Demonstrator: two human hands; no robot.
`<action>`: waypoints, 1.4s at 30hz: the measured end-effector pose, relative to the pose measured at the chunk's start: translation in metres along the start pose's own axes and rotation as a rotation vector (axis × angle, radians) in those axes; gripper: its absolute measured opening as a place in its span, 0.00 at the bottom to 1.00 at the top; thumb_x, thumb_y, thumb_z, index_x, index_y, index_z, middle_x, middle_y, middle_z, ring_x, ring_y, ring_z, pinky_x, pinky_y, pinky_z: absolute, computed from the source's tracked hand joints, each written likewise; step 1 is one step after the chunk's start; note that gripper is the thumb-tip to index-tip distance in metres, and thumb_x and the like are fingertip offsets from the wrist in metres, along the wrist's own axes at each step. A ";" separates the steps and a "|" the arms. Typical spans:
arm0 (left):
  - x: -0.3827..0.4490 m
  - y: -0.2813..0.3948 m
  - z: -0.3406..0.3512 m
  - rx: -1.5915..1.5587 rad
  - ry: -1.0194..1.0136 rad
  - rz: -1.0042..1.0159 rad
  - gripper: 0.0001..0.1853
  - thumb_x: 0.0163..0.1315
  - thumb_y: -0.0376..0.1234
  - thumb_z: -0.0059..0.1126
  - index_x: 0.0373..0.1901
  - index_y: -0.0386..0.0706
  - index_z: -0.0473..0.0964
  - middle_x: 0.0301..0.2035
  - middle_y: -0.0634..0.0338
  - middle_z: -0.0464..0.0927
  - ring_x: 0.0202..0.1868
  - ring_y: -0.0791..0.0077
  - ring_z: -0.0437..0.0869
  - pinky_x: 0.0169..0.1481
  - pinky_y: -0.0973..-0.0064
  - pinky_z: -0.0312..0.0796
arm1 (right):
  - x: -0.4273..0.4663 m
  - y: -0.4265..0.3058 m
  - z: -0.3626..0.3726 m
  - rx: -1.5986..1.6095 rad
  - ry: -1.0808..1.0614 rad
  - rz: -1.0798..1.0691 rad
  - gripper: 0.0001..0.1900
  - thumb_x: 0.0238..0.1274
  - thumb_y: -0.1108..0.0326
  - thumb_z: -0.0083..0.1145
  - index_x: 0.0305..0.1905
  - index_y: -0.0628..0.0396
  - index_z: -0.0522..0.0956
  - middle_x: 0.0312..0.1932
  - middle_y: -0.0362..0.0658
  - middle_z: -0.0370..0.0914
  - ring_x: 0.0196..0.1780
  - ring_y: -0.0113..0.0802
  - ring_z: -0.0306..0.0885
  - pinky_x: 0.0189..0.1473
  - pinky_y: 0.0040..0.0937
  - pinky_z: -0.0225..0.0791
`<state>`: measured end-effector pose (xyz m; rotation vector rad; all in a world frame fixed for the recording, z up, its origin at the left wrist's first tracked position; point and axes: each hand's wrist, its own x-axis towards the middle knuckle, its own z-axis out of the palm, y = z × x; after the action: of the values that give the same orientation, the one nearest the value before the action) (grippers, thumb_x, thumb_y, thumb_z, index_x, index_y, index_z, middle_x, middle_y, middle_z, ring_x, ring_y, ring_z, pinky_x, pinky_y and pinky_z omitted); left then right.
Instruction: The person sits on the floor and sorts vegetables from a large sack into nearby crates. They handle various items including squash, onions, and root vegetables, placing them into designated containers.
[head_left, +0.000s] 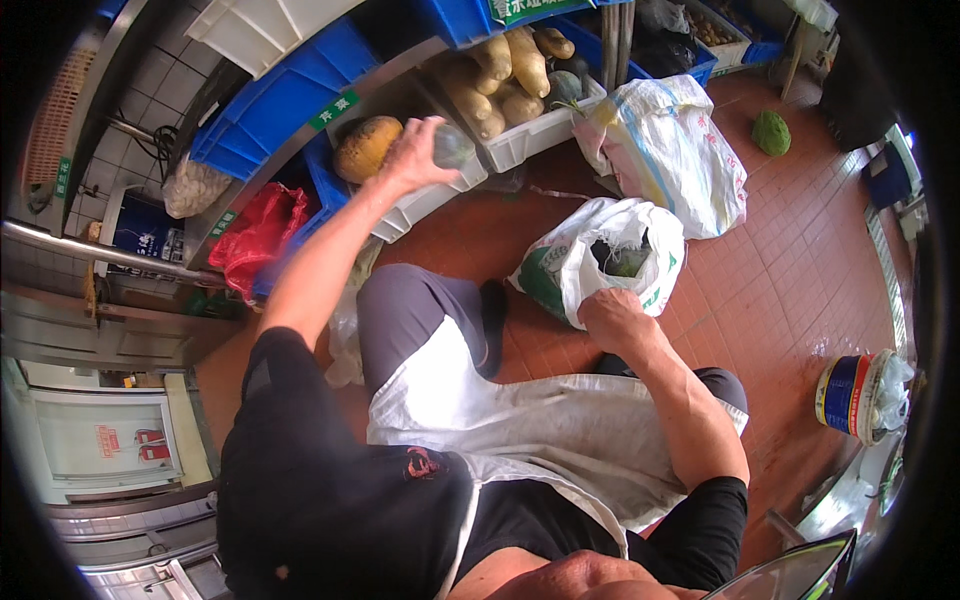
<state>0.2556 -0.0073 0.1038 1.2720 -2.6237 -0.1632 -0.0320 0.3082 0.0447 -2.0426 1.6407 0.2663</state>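
Observation:
My left hand (418, 156) is over a white plastic crate (409, 219), fingers and thumb spread around the near side of a round grey-green gourd (453, 147). The gourd is blurred, and whether my hand grips it cannot be told. An orange pumpkin (366, 148) lies in the same crate, left of that hand. My right hand (616, 319) is closed on the near rim of a white and green woven sack (551, 266) on the floor. Through the sack's mouth a dark green gourd (626, 259) shows, partly hidden by the rim.
Another white crate (544, 136) holds several tan gourds (521, 64). A second woven sack (667, 161) stands beyond the first. Blue crates (285, 101) line the shelf. A green vegetable (771, 133) lies on the tiled floor (795, 247); a bucket (851, 394) stands at right.

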 end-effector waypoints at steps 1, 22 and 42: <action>0.008 -0.023 0.002 0.077 0.016 -0.052 0.55 0.42 0.47 0.85 0.73 0.46 0.65 0.61 0.41 0.73 0.65 0.41 0.76 0.72 0.53 0.71 | 0.002 -0.001 0.001 -0.015 0.002 0.002 0.09 0.59 0.72 0.63 0.41 0.53 0.90 0.43 0.51 0.90 0.51 0.53 0.89 0.50 0.47 0.80; -0.085 -0.140 0.126 0.172 0.262 -0.579 0.51 0.68 0.46 0.69 0.84 0.40 0.49 0.80 0.30 0.45 0.79 0.31 0.58 0.82 0.53 0.58 | 0.020 -0.005 -0.013 -0.056 -0.125 -0.051 0.12 0.60 0.75 0.59 0.44 0.49 0.89 0.43 0.51 0.89 0.52 0.54 0.88 0.52 0.49 0.79; 0.053 -0.171 0.078 -0.350 0.027 -0.273 0.18 0.68 0.36 0.60 0.58 0.43 0.84 0.48 0.49 0.90 0.52 0.58 0.90 0.61 0.62 0.79 | -0.005 0.013 -0.033 0.095 0.045 0.032 0.15 0.67 0.72 0.58 0.53 0.47 0.89 0.48 0.50 0.89 0.55 0.49 0.89 0.56 0.47 0.80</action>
<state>0.3343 -0.1545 0.0033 1.4775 -2.2551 -0.6144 -0.0509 0.2943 0.0714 -1.9660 1.6816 0.1510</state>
